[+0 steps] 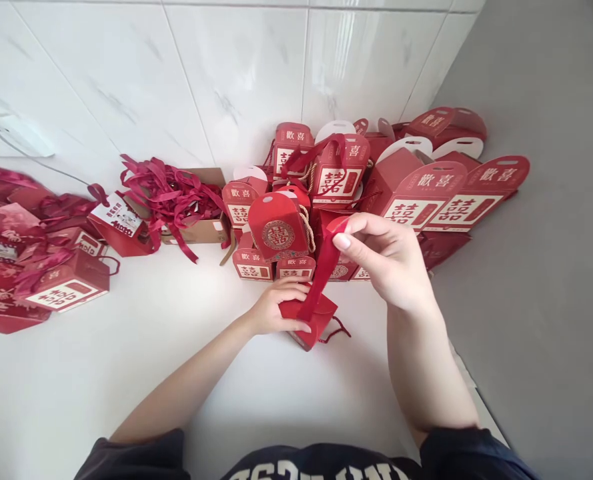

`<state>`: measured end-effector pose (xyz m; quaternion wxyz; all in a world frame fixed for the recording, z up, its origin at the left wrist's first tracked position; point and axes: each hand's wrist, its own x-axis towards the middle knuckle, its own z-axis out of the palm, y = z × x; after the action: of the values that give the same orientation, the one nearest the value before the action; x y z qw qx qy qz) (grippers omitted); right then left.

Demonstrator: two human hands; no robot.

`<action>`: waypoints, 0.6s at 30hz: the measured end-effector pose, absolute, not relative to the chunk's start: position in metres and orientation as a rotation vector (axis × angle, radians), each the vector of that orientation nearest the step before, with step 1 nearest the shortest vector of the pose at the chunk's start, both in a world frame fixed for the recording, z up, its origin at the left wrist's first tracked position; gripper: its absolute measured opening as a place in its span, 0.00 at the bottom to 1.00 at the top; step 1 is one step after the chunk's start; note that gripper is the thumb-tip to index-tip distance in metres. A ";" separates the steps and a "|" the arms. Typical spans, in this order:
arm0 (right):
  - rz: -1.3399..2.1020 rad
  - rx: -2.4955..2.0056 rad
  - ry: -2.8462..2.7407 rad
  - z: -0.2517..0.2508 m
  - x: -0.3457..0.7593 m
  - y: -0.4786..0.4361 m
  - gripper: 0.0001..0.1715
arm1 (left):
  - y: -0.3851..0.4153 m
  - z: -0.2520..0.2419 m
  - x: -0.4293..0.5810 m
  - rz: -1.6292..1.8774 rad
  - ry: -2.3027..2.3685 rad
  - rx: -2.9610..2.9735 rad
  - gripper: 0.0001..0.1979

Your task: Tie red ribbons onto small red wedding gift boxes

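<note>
Surface: white table point(126, 373), set against a white tiled wall point(226, 67); a grey floor point(551, 267) shows off its right edge.

Largest group: a heap of red gift boxes point(376, 180) piled at the far middle-right of the table, against the wall. Most carry cream labels with red characters; several have rounded handle flaps standing up. One rounded box with a circular emblem point(281, 230) sits at the front of the heap, a rope handle at its side.

Second group: far left, another pile of red boxes and bags point(36, 260), some lying on their sides, ribbons trailing over them.

Between the two groups: an open brown cardboard carton point(203, 227) overflowing with a tangle of loose dark red ribbons point(166, 193).

Work item: a small red box point(313, 320) on the table just in front of the heap and directly before you, tilted, one corner toward you. A thin cord loops out at its right side.

Your left hand point(276, 307) lies over the left part of that box, fingers curled on top, pinning it down.

Your right hand point(391, 260) is raised above and to the right of the box, thumb and forefinger pinched on the upper end of a red ribbon point(323, 267). The ribbon runs taut and slanting from that pinch down to the top of the box, where it meets the left hand's fingertips.

Both forearms are bare; dark sleeves at the bottom edge.
</note>
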<state>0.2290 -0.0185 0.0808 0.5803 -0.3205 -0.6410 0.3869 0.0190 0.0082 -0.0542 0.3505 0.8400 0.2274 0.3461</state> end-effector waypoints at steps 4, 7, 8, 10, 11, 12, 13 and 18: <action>0.784 -0.698 -1.382 0.086 0.236 -0.032 0.09 | 0.009 -0.057 0.021 0.913 0.607 2.153 0.23; 0.714 -0.622 -1.369 0.092 0.244 -0.043 0.06 | 0.008 -0.057 0.023 0.926 0.633 2.154 0.22; 0.733 -0.639 -1.421 0.094 0.247 -0.046 0.05 | 0.007 -0.057 0.023 0.917 0.645 2.158 0.21; 0.795 -0.730 -1.554 0.093 0.250 -0.050 0.04 | 0.005 -0.056 0.023 0.897 0.651 2.156 0.18; 0.816 -0.782 -1.604 0.092 0.251 -0.051 0.04 | 0.005 -0.056 0.023 0.884 0.648 2.149 0.16; 0.829 -0.820 -1.630 0.090 0.251 -0.051 0.04 | 0.004 -0.056 0.023 0.871 0.647 2.139 0.14; 0.835 -0.833 -1.628 0.087 0.252 -0.050 0.04 | 0.003 -0.057 0.023 0.860 0.650 2.128 0.14; 0.801 -0.577 -1.472 0.083 0.257 -0.048 0.02 | 0.004 -0.057 0.024 0.895 0.661 2.103 0.18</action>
<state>0.2566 -0.0484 0.0829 0.6324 -0.2524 -0.6433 0.3500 0.0239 0.0036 -0.0566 0.3719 0.8206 0.2579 0.3490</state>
